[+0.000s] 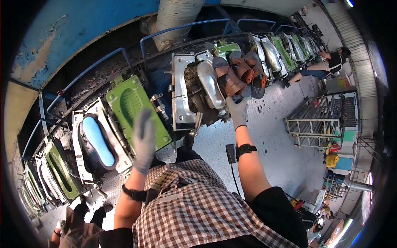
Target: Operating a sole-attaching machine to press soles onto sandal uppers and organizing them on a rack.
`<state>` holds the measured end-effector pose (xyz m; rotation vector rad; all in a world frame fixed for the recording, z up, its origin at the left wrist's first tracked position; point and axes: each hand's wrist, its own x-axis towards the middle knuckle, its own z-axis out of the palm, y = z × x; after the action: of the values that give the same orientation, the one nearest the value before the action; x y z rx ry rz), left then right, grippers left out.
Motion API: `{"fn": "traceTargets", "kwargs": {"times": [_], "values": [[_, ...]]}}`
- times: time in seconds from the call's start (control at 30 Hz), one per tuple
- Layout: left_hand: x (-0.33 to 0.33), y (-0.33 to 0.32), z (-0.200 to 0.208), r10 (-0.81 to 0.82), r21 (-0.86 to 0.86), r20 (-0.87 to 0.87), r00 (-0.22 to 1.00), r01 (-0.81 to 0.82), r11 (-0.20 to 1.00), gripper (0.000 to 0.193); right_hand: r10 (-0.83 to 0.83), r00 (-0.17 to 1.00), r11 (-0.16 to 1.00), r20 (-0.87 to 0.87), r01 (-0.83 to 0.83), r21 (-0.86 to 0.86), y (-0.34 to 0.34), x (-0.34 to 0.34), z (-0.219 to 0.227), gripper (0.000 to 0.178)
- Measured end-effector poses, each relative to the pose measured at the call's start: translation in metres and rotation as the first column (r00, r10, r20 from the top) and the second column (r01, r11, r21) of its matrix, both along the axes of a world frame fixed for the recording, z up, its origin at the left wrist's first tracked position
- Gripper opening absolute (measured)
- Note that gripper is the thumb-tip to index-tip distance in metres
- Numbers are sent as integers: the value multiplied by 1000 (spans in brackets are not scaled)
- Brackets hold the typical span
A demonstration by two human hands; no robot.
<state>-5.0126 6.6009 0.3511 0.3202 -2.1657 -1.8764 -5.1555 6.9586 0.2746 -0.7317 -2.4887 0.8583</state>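
My left hand (144, 142), in a pale grey glove, hovers over the right edge of a green mould plate (138, 109) with a sole-shaped hollow. Its fingers are stretched out, slightly blurred, and hold nothing. Farther right, my gloved right hand (238, 110) is closed at the near end of a brown sandal (235, 86) with a dark sole; its fingertips are partly hidden. Several such sandals (250, 70) lie bunched there. Beside them is a shiny metal foot form (211, 84) within an opened silver mould frame (184, 91).
A blue sole (98, 141) sits in a silver mould on the left. More moulds (285, 51) run along the line both ways. Blue rails (182, 31) stand behind. A metal rack (314, 124) is at right; one co-worker (326, 66) is at far right, another (76, 231) at lower left.
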Motion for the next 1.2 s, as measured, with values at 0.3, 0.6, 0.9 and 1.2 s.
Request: {"fn": "traceTargets", "kwargs": {"times": [0.3, 0.6, 0.9, 1.2], "values": [[-90, 173, -53, -485, 733, 369, 793, 73, 677, 63, 366, 895, 399, -254, -397, -826, 65, -21, 33, 31], [-209, 182, -155, -67, 575, 446, 893, -228, 786, 48, 570, 740, 395, -358, -628, -670, 24, -121, 76, 38], [-152, 215, -127, 81, 563, 332, 940, -267, 782, 41, 959, -130, -124, 253, -991, -42, -24, -132, 52, 27], [-87, 248, -110, -244, 585, 596, 765, -206, 784, 36, 880, -216, -238, 424, -971, -2, 13, -55, 23, 30]]}}
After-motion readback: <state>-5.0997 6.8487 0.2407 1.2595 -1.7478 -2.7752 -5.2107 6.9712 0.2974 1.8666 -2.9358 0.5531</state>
